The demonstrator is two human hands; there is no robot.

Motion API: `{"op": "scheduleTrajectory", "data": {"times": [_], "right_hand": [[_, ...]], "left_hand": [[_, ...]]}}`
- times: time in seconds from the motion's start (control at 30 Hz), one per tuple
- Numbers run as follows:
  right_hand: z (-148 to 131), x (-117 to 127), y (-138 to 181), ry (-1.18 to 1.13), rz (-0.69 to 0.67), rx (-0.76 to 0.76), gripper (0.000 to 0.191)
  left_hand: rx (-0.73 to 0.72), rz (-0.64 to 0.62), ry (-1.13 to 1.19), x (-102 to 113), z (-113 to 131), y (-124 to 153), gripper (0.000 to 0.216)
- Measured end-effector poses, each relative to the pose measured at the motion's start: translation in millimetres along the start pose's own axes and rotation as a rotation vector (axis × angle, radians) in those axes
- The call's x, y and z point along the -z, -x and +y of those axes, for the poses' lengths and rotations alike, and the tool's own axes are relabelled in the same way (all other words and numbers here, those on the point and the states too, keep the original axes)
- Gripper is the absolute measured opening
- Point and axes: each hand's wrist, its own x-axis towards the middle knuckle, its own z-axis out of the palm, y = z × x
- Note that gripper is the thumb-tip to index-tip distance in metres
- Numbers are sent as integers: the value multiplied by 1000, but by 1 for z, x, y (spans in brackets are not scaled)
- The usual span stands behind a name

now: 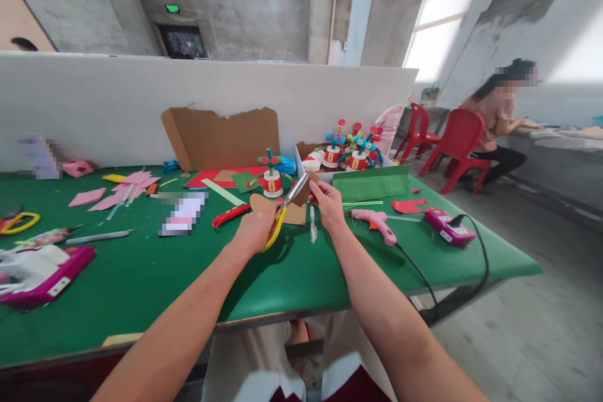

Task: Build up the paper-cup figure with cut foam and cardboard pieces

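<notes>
My left hand [255, 228] is closed round the yellow handles of a pair of scissors [286, 208], whose blades point up and right. My right hand [326, 202] pinches a small brown cardboard piece [307, 188] right at the blade tips. Both hands hover over the green table [141, 276]. Under them lies a larger flat piece of brown cardboard [293, 213]. A small paper-cup figure with a blue and green pinwheel top [272, 177] stands just behind the hands.
A pink glue gun [375, 222] with a black cord lies to the right, beside a magenta power strip [447, 228]. A box with several finished cup figures [351, 151], green paper [370, 182], red-handled cutter [230, 215], pink paper scraps [117, 191]. A person sits at the far right on red chairs [459, 138].
</notes>
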Motion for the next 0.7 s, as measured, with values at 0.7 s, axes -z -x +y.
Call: {"op": "scheduleTrajectory", "data": {"times": [0.7], "right_hand": [[-1,-2,2,28,31,6,35]], "left_hand": [[11,-46,-34,7,1,1,43]]}}
